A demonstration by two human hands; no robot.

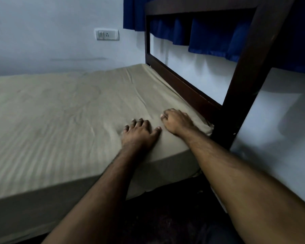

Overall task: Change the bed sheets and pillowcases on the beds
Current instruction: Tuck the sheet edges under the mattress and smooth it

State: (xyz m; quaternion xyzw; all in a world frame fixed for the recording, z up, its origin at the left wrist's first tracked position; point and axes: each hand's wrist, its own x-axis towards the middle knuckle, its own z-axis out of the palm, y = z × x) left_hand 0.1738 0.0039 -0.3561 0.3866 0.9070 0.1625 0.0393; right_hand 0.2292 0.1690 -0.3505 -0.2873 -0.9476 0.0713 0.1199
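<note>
We see a bed [60,124] covered by a beige striped sheet [48,111], and we take the bed's near right corner as our landmark. The sheet lies stretched over the mattress top and hangs down its near side, with a few creases running toward the corner and a small bunch of cloth just beside the corner post.

Our left hand [139,134] rests flat on the sheet just left of that corner, fingers spread and nearly straight, palm pressing down on the cloth; its grip is open, holding nothing. Our right hand [177,121] sits right at the corner, a little farther from us than the left, with its fingers curled under into the cloth. It looks to be gripping a fold of the sheet, though the fingertips are tucked out of sight, so we cannot tell how much cloth is caught. The two hands are near each other but apart.

Just beyond the corner stands the dark wooden bed frame [245,81], its thick post rising at a slant from the corner and a low rail running away along the far right edge of the mattress. Above that rail hangs a blue curtain [209,36] against the pale wall [42,41]. Farther from the corner, on the wall beyond the mattress, sits a white switch plate [107,34]. Below the corner the floor [174,217] is dark.
</note>
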